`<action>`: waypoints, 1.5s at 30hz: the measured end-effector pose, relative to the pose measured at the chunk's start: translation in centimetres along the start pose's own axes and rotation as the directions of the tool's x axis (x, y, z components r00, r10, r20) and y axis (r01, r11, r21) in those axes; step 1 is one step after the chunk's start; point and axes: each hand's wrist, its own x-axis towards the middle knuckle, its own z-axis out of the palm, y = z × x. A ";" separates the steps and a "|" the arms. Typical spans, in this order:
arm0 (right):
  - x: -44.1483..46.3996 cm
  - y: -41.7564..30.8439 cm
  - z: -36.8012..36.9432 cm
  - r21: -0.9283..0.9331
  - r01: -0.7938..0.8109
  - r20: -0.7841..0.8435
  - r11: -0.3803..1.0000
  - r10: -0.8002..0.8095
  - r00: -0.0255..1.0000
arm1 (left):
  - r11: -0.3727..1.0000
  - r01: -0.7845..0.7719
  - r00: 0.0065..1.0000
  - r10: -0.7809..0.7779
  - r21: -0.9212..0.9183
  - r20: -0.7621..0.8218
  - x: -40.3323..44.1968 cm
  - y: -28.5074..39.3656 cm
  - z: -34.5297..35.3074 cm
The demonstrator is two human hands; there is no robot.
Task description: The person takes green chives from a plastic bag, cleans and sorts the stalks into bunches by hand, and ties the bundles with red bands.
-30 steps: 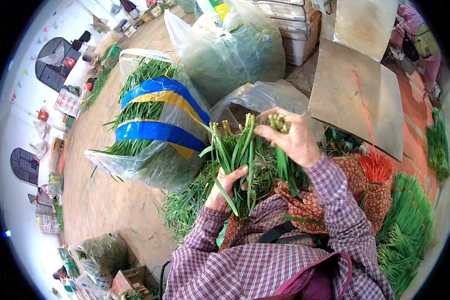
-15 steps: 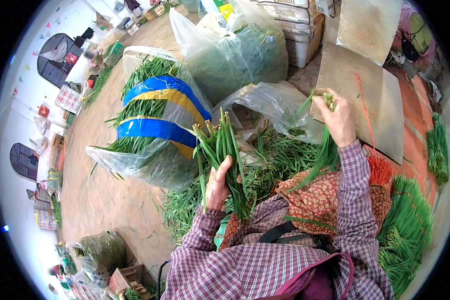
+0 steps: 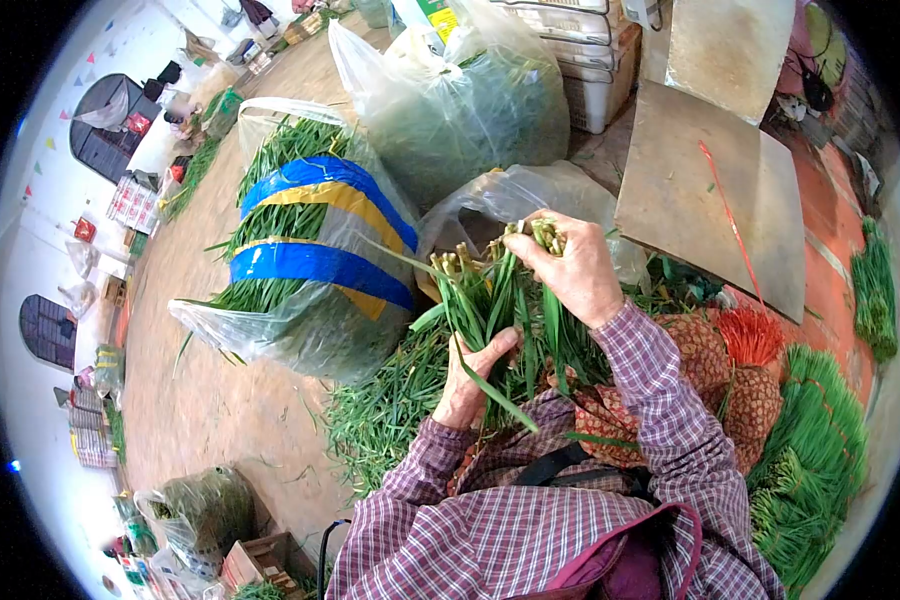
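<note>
My left hand (image 3: pixel 473 377) is wrapped round a bunch of green stalks (image 3: pixel 482 303), their pale cut ends pointing up. Close beside it on the right, my right hand (image 3: pixel 573 268) pinches a smaller bunch (image 3: pixel 548 237) near its pale ends, with the leaves hanging down below. The two bunches are side by side, nearly touching. Loose green leaves (image 3: pixel 385 405) are heaped under and around my hands. Behind them lies an open clear plastic bag (image 3: pixel 545 188).
A stuffed bag with blue and yellow bands (image 3: pixel 320 265) lies at the left, a full clear bag (image 3: pixel 470 115) behind. At the right are a board (image 3: pixel 710 190), red ties (image 3: pixel 750 335), a patterned cloth (image 3: pixel 690 350) and tied green bundles (image 3: pixel 810 460).
My right hand swung out to the right with its bunch, then came back beside the left hand's bunch. My left hand has shifted slightly right, still holding its stalks.
</note>
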 end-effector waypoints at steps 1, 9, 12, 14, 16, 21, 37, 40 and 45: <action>0.0 0.1 -0.3 -0.001 0.001 0.000 1.000 -0.001 1.000 | 0.992 0.036 0.999 -0.032 -0.121 0.039 -0.1 0.2 -0.2; 0.8 2.8 -7.6 0.246 -0.068 -0.261 0.967 0.133 0.956 | 0.929 0.108 0.980 -0.159 -0.354 -0.120 0.7 -0.9 -1.8; 1.0 3.6 -11.0 0.111 -0.039 -0.434 0.993 0.083 0.897 | 0.949 0.095 0.987 -0.128 -0.301 -0.092 1.0 -0.8 -3.2; 1.4 3.6 -12.0 -0.029 0.069 -0.524 0.997 -0.074 0.849 | 0.964 0.057 0.991 -0.087 -0.259 -0.106 1.2 -0.9 -3.6; 0.6 2.2 -11.3 -0.102 0.025 -0.414 0.994 -0.065 0.908 | 0.963 0.057 0.992 -0.083 -0.262 -0.092 1.4 -1.0 -3.7; 0.0 1.0 -5.2 0.159 -0.042 0.001 0.986 0.042 0.999 | 0.971 0.079 0.987 -0.108 -0.227 -0.119 0.7 0.0 -1.8; -0.4 -0.1 0.0 -0.578 0.324 0.159 0.749 -0.285 0.945 | 0.993 0.094 0.991 -0.100 -0.067 -0.090 0.2 1.0 -0.3; 0.3 1.0 -0.5 -0.595 0.298 0.079 0.747 -0.315 0.946 | 0.982 0.163 0.986 -0.165 -0.093 -0.016 -0.1 1.5 -0.8; 2.9 4.3 -4.2 -0.602 0.072 -0.199 0.795 -0.236 0.951 | 0.964 0.202 0.968 -0.223 -0.175 -0.112 -0.7 0.6 -2.7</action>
